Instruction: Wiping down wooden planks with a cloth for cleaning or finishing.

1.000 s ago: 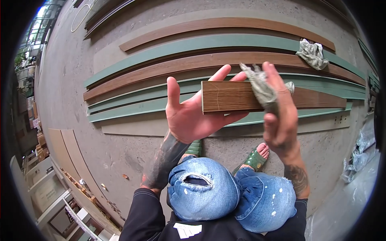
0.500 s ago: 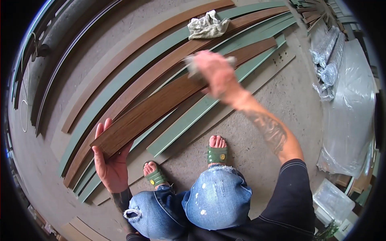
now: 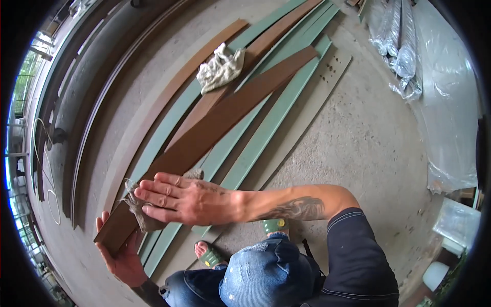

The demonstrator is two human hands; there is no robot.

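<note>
A long dark-brown plank (image 3: 209, 130) slants from near my lower left up to the far middle, lying over other boards at its far part. Its near end is raised, with my left hand (image 3: 127, 264) closed around it, the thumb on one edge and fingertips showing past the other. My right hand (image 3: 186, 202) lies across the plank close to that end, fingers stretched out and pressing down a grey-beige rag (image 3: 144, 217). Bits of the rag stick out past the fingertips and by the wrist. Another crumpled whitish rag (image 3: 221, 69) lies on the boards farther off.
Several green and brown boards lie beneath, among them a green one (image 3: 266, 128), over a grey sheet (image 3: 307, 115) on the concrete floor (image 3: 368, 148). Plastic-wrapped bundles (image 3: 401, 51) stand at the right. Dark long pipes (image 3: 87, 92) run along the left. My sandalled feet are near the boards.
My right hand has slid the rag along the plank from its middle toward the near-left end, close to my left hand. The view has shifted and turned; my left hand still holds the end.
</note>
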